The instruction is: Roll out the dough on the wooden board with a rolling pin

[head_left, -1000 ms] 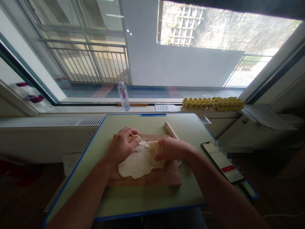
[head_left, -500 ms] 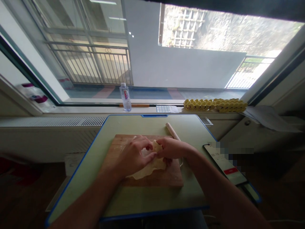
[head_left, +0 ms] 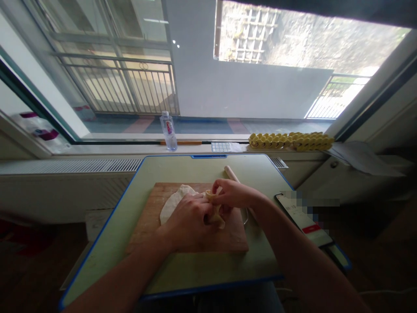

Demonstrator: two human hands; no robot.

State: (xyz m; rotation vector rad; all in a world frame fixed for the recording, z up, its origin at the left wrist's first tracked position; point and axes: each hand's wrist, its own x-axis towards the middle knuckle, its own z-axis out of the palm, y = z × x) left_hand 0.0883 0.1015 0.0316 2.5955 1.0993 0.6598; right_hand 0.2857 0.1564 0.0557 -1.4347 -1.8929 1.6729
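A thin, pale sheet of dough [head_left: 172, 204] lies on a wooden cutting board [head_left: 148, 230], its left part flat and its right part folded and bunched. My left hand [head_left: 193, 217] is closed over the dough's near and right side, its fingers curled around the bunched part. My right hand [head_left: 232, 193] pinches the raised dough edge between thumb and fingers, right beside the left fingertips. Much of the folded dough is hidden under both hands. Behind my right hand rests a rolling pin [head_left: 231, 174], its near end covered by the hand and wrist.
The board sits on a small blue-edged table [head_left: 182, 271]. A phone [head_left: 306, 221] lies at the table's right side. On the windowsill stand a clear plastic bottle [head_left: 168, 132] and yellow egg trays [head_left: 289, 141]. A radiator grille [head_left: 81, 165] runs along the left.
My left hand has come down and curled over the near dough, uncovering the flat sheet on the left. My right hand has risen slightly at the edge. The view has shifted a little.
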